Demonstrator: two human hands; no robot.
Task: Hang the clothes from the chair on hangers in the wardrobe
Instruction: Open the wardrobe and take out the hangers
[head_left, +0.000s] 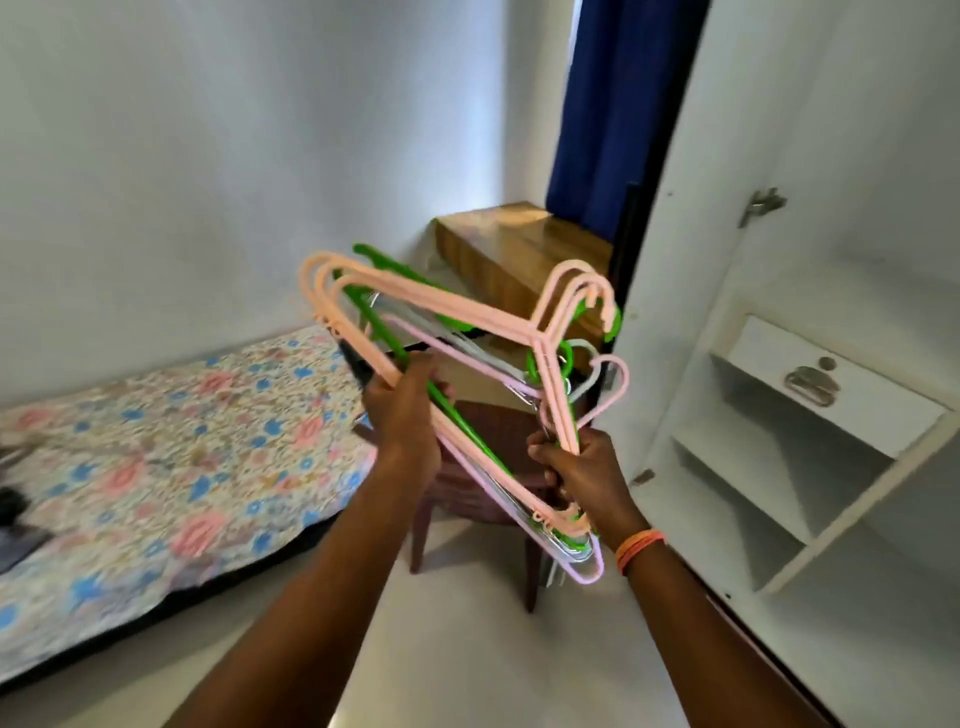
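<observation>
At centre frame both hands hold one bunch of hangers (467, 374) — peach, green, pink and pale ones stacked together. The left hand (402, 415) is curled round the bars on the bunch's left side, and the right hand (576, 475) grips the lower corner, fingers wrapped tight round the plastic. The bunch is up in the air, in front of the chair (483, 493), just left of the open wardrobe (779, 467).

Going by this view, the job is at an early stage: the hangers are gathered, but none carries a garment and none hangs in the wardrobe. No clothes can be made out on the chair — the bunch and hands cover most of it. Picking a hanger out, dressing it and hanging it all appear left to do.

The bunch's long axis runs from upper left down to lower right, tilted steeply. Its hooks point toward the upper right, at the wardrobe side.
</observation>
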